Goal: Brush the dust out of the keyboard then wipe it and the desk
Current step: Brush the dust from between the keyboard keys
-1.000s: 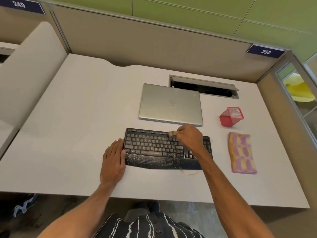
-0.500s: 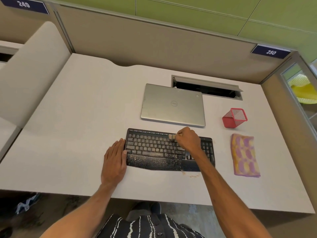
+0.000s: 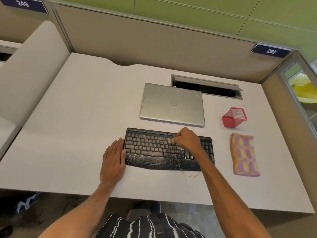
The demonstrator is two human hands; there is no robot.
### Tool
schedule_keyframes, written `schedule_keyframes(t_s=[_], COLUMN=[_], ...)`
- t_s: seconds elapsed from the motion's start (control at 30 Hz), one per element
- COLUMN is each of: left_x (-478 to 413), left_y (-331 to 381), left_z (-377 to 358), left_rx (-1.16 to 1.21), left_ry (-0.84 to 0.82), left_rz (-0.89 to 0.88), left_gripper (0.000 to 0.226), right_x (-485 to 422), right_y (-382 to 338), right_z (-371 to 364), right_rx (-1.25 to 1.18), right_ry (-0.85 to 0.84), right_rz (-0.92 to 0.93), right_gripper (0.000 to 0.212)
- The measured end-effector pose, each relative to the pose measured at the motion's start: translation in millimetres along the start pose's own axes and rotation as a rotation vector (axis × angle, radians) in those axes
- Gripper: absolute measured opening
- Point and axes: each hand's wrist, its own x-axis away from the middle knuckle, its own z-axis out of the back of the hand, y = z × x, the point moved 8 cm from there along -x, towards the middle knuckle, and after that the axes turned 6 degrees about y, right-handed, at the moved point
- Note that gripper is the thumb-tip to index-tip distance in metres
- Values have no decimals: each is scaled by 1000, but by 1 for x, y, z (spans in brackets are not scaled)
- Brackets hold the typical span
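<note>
1. Head view: a black, dust-speckled computer keyboard [image 3: 154,148] with a curved palm rest lies on the pale grey worktop [image 3: 72,117] of a cubicle numbered 250, near its front edge and in front of the seated person.
2. The left hand [image 3: 114,158] lies flat and open on the worktop, palm down and empty, its fingertips pressed against the keyboard's left end.
3. The right hand [image 3: 187,140] is curled into a closed grip over the upper middle rows of keys, clasping a small pale brush [image 3: 171,140], of which only the blurred bristle end shows past the fingers; the bristles meet the keys.
4. Light specks cover the keys and lie thickest along the left and middle of the palm rest.
5. A few tan crumbs [image 3: 193,175] sit on the worktop just in front of the keyboard's right half.
6. A closed silver laptop [image 3: 172,104] lies just behind the keyboard, apart from it, its lid facing up.
7. Behind the laptop's right corner, an open cable hatch [image 3: 205,86] shows a dark slot in the worktop.
8. To the right of the laptop, a red square mesh pen holder [image 3: 234,117] stands empty.
9. A folded cloth [image 3: 244,154] in a pink, purple and yellow pattern lies flat just right of the keyboard, in front of the pen holder and touching neither.
10. The person's black-and-white striped shirt [image 3: 149,226] fills the bottom edge.
</note>
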Motion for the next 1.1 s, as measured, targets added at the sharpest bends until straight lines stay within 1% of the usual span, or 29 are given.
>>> schedule_keyframes(t_s=[0.13, 0.23, 0.3, 0.37, 0.47, 0.53, 0.6, 0.7, 0.8, 0.9, 0.97, 1.1], left_x=[0, 0, 0, 0, 0, 0, 0, -1, -1, -1, 0, 1], left_y=[0, -1, -1, 0, 0, -1, -1, 0, 0, 1, 1, 2], left_z=[-1, -1, 0, 0, -1, -1, -1, 1, 1, 1, 2, 2], left_rx=[4, -1, 1, 4, 4, -1, 5, 7, 9, 10, 9, 6], left_ry=[-5, -3, 0, 2, 1, 1, 0, 6, 1, 2, 7, 2], left_rz=[0, 1, 3, 9, 5, 2, 2, 2, 2, 4, 4, -1], left_gripper=[57, 56, 56, 56, 56, 56, 56, 56, 56, 55, 55, 55], right_x=[0, 0, 0, -1, 0, -1, 0, 2, 4, 2, -1, -1], right_y=[1, 2, 3, 4, 3, 0, -6, -22, -31, -26, -17, -7], right_z=[13, 0, -2, 10, 29, 24, 15, 6, 2, 11, 19, 18], right_rx=[-60, -10, 26, 57, 230, 327, 360, 340, 266, 226, 256, 298], right_ry=[118, 16, -37, -2, 110, 92, 60, 69, 66, 93, 102, 68], right_rz=[8, 21, 23, 43, 132, 195, 247, 333, 368, 358, 333, 314], right_gripper=[18, 21, 18, 19, 29, 31, 27, 22, 22, 21, 21, 23])
